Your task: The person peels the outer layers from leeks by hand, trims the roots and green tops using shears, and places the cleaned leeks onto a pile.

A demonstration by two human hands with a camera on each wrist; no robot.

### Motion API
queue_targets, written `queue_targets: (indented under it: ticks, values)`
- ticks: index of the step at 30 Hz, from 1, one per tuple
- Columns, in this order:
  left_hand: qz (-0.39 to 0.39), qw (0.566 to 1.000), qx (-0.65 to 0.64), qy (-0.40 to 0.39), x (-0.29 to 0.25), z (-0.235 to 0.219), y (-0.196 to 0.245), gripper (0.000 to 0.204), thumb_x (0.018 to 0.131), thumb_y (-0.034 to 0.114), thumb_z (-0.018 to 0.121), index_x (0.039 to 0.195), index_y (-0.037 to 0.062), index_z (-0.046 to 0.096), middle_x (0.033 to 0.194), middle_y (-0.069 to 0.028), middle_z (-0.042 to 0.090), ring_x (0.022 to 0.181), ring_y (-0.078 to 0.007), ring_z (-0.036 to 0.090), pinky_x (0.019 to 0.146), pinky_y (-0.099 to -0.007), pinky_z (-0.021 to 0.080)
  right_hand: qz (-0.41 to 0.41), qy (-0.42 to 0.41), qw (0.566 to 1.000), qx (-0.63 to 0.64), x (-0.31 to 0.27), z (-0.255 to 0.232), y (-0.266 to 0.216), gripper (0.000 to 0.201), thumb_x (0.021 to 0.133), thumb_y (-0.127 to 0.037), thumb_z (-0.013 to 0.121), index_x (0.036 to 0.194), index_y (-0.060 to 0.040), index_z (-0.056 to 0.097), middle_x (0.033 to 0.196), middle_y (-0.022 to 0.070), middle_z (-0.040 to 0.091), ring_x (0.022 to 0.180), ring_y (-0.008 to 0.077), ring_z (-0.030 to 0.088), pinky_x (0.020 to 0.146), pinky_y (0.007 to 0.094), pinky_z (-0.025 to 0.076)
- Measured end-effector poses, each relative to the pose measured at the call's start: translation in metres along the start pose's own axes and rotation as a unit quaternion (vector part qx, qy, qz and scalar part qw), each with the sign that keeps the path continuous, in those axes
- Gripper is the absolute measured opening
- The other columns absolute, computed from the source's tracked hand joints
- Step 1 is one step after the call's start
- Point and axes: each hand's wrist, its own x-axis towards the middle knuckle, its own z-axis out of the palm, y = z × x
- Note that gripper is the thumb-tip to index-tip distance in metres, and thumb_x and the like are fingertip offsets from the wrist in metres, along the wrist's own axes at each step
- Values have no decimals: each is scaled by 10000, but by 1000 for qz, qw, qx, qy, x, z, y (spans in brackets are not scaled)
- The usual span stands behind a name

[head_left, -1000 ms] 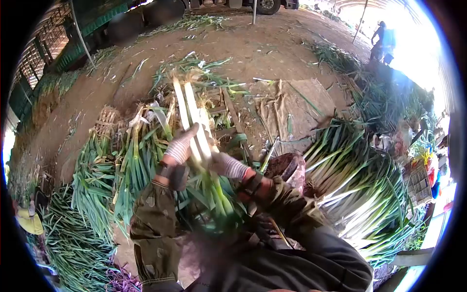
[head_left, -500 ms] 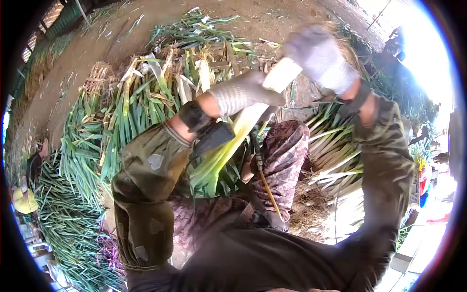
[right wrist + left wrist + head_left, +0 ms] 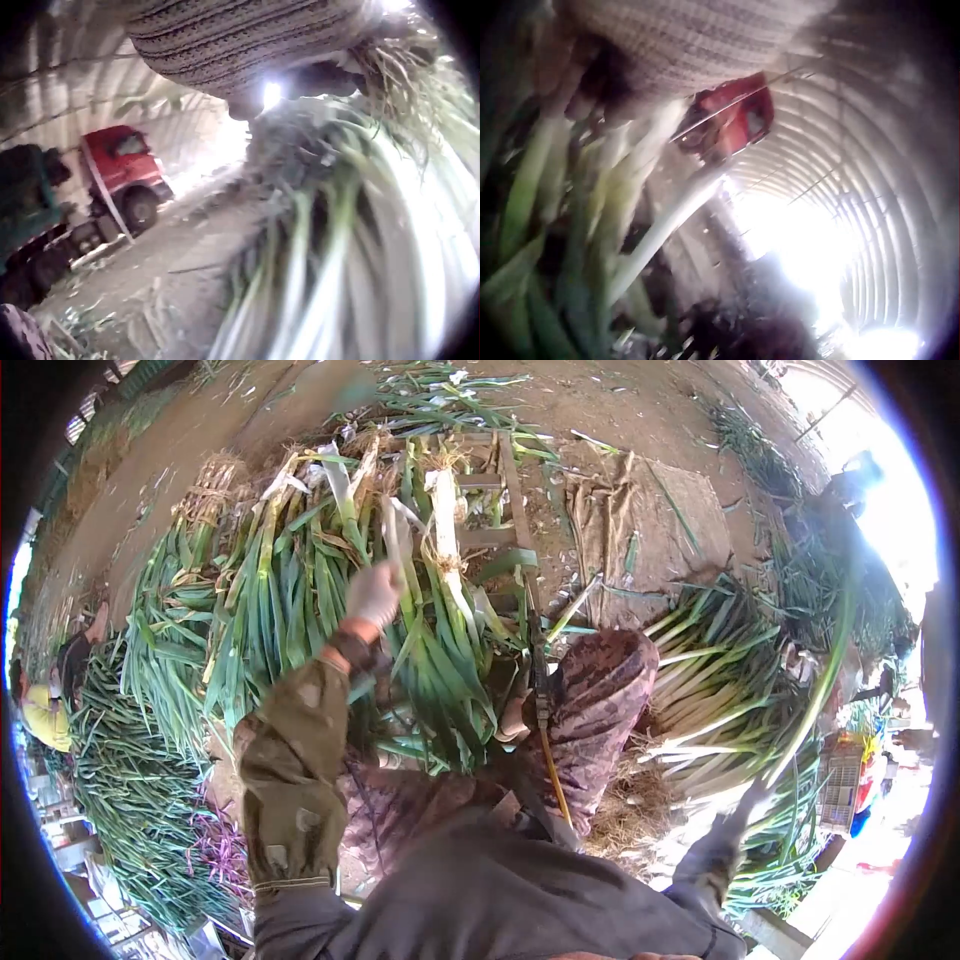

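Note:
My gloved left hand (image 3: 374, 596) is blurred over the row of leeks in front of me, its fingers curled round a pale leek stalk (image 3: 394, 532) that sticks up past it. The striped left glove (image 3: 697, 45) hangs over white and green stalks in the left wrist view. Far out to the right, my right hand (image 3: 748, 806) grips a long leek (image 3: 825, 680), which bends upward, over the right-hand heap (image 3: 720, 690). Fine roots (image 3: 397, 90) show beside the right glove (image 3: 255, 41). A thick trimmed leek (image 3: 444, 520) lies between my hands.
Bundled leeks (image 3: 190, 620) lie left of me, with a green pile (image 3: 140, 790) nearer. A wooden frame (image 3: 522, 510) and brown sacking (image 3: 650, 510) lie ahead. My knee (image 3: 605, 690) stands between them and the right heap. A red truck (image 3: 124, 161) is parked farther off.
Both hands held thick leeks together in front of me, then raised them rightward. Now they are apart: left back over the leek row, right out at the right-hand heap with a long leek.

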Motion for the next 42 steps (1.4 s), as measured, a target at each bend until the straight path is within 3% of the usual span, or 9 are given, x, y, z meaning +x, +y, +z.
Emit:
queue_targets:
  ticks: [10, 16, 19, 20, 25, 28, 34, 38, 42]
  values:
    - [-241, 970, 18, -16, 8, 61, -3, 445, 751, 224, 756, 1086, -7, 576, 973, -254, 700, 945, -421, 683, 838, -476, 548, 307, -80, 947, 38, -117, 66, 92, 442, 933, -333, 655, 1246, -23, 611, 1031, 185, 670, 846, 287, 633, 752, 433, 522]
    - [-174, 911, -367, -65, 11, 46, -54, 391, 705, 97, 744, 1061, -45, 667, 913, -135, 720, 803, -240, 687, 732, -358, 528, 13, 105, 993, 53, -38, 122, 96, 402, 938, -275, 655, 1236, -9, 608, 1100, 174, 667, 916, 247, 628, 805, 400, 525]
    - [-175, 899, -397, -54, -17, 10, -21, 430, 725, 13, 702, 1146, -41, 631, 935, -85, 692, 799, -180, 638, 726, -317, 518, -115, -93, 963, 224, -31, 73, -120, 306, 950, -202, 622, 1194, -18, 627, 1087, 141, 674, 961, 243, 646, 807, 378, 545]
    - [-157, 897, -412, -37, -22, 8, -19, 442, 728, 3, 695, 1163, -39, 622, 948, -90, 691, 812, -184, 640, 732, -318, 518, 0, -224, 893, 390, -59, 35, -230, 209, 952, -132, 606, 1111, -8, 662, 1003, 98, 692, 841, 186, 679, 732, 316, 574]
    - [-67, 979, -195, -4, -57, 8, 15, 500, 771, 156, 720, 1207, -19, 547, 1005, -195, 702, 914, -305, 695, 827, -390, 546, -334, -469, 762, 295, -192, -29, -489, 240, 915, -84, 669, 1142, -6, 657, 1023, 134, 720, 861, 181, 703, 761, 311, 565]
    - [-39, 986, -153, 57, -85, 11, 43, 442, 799, 242, 709, 1140, 32, 523, 1032, -198, 671, 917, -435, 656, 802, -458, 528, -317, -524, 644, 459, -275, 20, -552, 294, 932, -73, 653, 1189, 53, 586, 1041, 171, 708, 980, 166, 682, 836, 310, 548]
    - [61, 981, -105, 154, -130, 37, 48, 598, 821, 224, 704, 1302, 59, 389, 1058, -227, 654, 912, -458, 643, 726, -509, 524, -232, -546, 736, 326, -344, 81, -628, 506, 858, -302, 737, 1184, 27, 534, 1005, 213, 674, 897, 322, 676, 784, 386, 537]
    - [-7, 993, -5, -117, -132, -4, 56, 666, 855, 315, 693, 1387, 51, 392, 1040, -228, 642, 952, -437, 638, 778, -496, 523, -204, -583, 615, 490, -346, 101, -609, 353, 912, -228, 681, 1128, 41, 602, 886, 83, 671, 812, 160, 613, 736, 333, 513]
    - [24, 989, -134, 61, -83, -59, 27, 596, 790, 423, 793, 1240, 94, 583, 1072, -92, 704, 908, -245, 689, 829, -396, 558, -119, -687, 581, 419, -337, 109, -584, 291, 977, -247, 653, 1115, 9, 641, 854, -1, 641, 786, 90, 548, 686, 286, 483]
